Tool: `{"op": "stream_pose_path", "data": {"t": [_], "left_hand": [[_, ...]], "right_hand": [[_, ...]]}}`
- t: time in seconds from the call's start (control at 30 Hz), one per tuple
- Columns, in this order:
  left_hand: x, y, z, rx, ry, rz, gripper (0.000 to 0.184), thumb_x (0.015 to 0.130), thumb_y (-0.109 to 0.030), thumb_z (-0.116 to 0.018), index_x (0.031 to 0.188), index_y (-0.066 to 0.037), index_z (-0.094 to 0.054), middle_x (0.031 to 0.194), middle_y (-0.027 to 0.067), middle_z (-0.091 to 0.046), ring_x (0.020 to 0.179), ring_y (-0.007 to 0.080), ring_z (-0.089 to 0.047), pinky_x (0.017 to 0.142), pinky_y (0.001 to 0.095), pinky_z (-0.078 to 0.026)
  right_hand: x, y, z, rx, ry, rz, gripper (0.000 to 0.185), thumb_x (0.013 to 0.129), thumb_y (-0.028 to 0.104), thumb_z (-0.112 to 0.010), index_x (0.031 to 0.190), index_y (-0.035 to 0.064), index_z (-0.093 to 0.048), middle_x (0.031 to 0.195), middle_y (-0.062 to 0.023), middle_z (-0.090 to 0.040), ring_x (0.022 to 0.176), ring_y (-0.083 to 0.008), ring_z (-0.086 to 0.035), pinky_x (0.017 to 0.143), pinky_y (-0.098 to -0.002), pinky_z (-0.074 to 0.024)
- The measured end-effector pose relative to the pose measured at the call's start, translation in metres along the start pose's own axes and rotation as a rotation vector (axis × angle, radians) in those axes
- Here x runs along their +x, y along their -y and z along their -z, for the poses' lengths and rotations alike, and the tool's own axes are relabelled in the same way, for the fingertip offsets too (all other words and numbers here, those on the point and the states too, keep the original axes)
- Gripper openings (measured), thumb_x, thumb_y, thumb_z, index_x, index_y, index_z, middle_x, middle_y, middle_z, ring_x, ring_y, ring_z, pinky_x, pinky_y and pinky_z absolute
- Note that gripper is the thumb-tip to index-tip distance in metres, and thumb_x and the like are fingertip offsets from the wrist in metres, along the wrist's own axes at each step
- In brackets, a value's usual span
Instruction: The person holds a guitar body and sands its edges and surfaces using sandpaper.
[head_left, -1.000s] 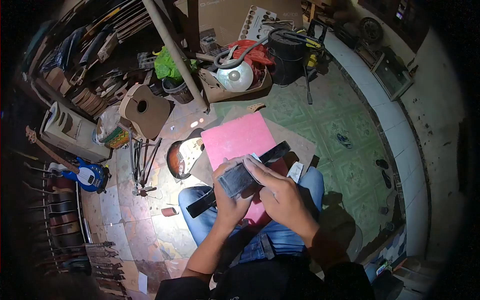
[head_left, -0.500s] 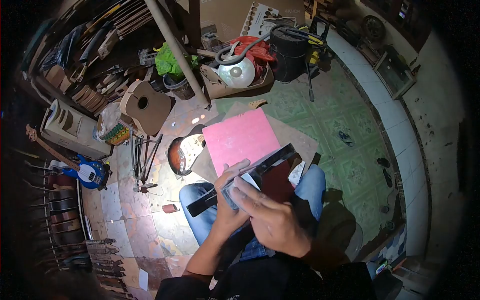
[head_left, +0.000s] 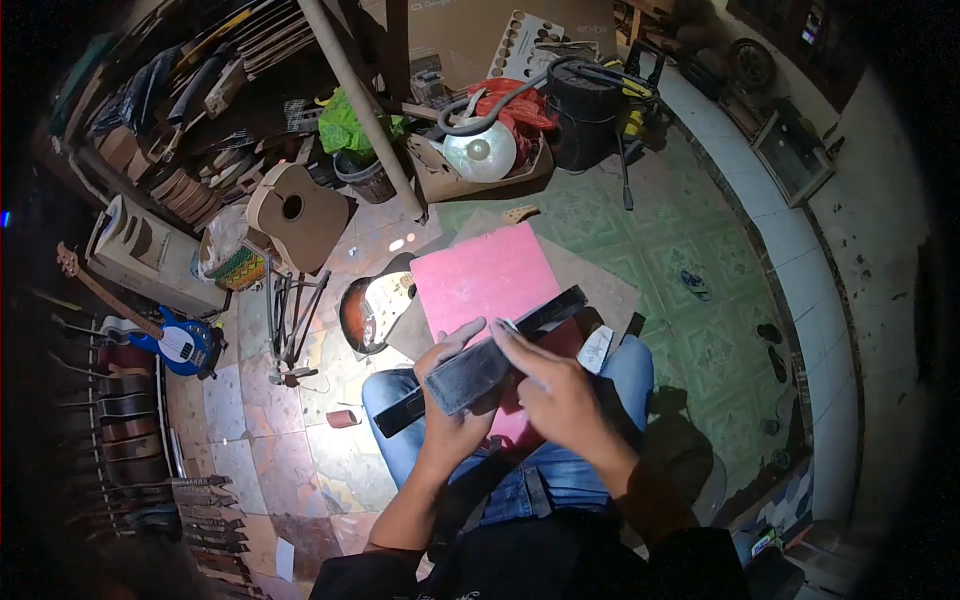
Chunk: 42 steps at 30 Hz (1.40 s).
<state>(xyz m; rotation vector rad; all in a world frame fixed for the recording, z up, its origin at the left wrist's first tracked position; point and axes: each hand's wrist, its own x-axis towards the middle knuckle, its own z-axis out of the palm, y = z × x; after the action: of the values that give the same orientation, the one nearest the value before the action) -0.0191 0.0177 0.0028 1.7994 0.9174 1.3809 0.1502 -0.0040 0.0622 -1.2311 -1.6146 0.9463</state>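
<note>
My left hand (head_left: 452,425) is wrapped round a dark rectangular block (head_left: 468,378), its grey, dusty face turned up. Against the block's far right edge rests the pointing index finger of my right hand (head_left: 560,395); a small white piece shows at its fingertip. The other right fingers are curled, and what they hold, if anything, is hidden. A long black bar (head_left: 550,312) passes beneath both hands, its other end over my left thigh. Beyond them lies a pink board (head_left: 485,275). Near my right knee is a white paper piece (head_left: 595,348).
A sunburst guitar body (head_left: 368,312) lies left of the board. Farther left are a blue guitar (head_left: 185,346), an unfinished acoustic body (head_left: 295,215) and metal stands (head_left: 290,325). A post (head_left: 360,105), a cardboard box (head_left: 435,180) and a black bucket (head_left: 580,120) stand ahead.
Half a second ago my right hand covered the block, which was tilted. Now its face is turned up, and my right hand has moved up and right to its far edge.
</note>
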Motion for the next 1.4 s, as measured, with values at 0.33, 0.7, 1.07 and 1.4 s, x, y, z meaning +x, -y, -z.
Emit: {"op": "stream_pose_path", "data": {"t": [0.33,0.7,1.07,1.4], "left_hand": [[-0.013,0.002,0.013,-0.081,-0.046,0.079,0.081,0.078,0.009,-0.08,0.137,-0.01,-0.027,0.151,0.0321,-0.043,0.14,0.037,-0.05,0.11,0.0435,-0.046],[-0.022,0.004,0.019,-0.123,-0.176,0.071,0.076,0.078,0.008,-0.083,0.132,-0.006,-0.032,0.133,0.0251,-0.057,0.122,0.0308,-0.061,0.105,0.0428,-0.05],[-0.029,0.005,0.032,-0.051,-0.249,0.147,0.076,0.074,0.003,-0.086,0.131,-0.005,-0.035,0.127,0.0196,-0.059,0.119,0.0283,-0.061,0.111,0.0443,-0.044],[-0.031,0.009,0.033,0.016,-0.219,0.126,0.077,0.075,-0.001,-0.086,0.132,-0.008,-0.035,0.125,0.0185,-0.062,0.119,0.0288,-0.061,0.117,0.0517,-0.037]], "right_hand": [[0.0,-0.047,-0.02,0.063,-0.021,-0.022,0.066,0.084,-0.012,-0.041,0.148,0.0,-0.051,0.152,-0.0257,-0.05,0.144,-0.0314,-0.047,0.118,-0.0378,-0.0383],[0.005,-0.104,-0.013,-0.273,-0.115,0.086,0.064,0.083,-0.012,-0.042,0.142,0.0058,-0.059,0.15,-0.019,-0.054,0.138,-0.0331,-0.053,0.114,-0.0378,-0.045],[0.015,-0.124,-0.005,-0.359,-0.163,0.099,0.06,0.084,-0.011,-0.043,0.137,0.0065,-0.064,0.146,-0.0218,-0.057,0.137,-0.0375,-0.052,0.112,-0.0404,-0.0462],[0.003,-0.119,-0.006,-0.334,-0.201,0.037,0.06,0.082,-0.009,-0.047,0.139,0.0051,-0.063,0.145,-0.0215,-0.058,0.132,-0.0376,-0.057,0.108,-0.0412,-0.0489]]}}
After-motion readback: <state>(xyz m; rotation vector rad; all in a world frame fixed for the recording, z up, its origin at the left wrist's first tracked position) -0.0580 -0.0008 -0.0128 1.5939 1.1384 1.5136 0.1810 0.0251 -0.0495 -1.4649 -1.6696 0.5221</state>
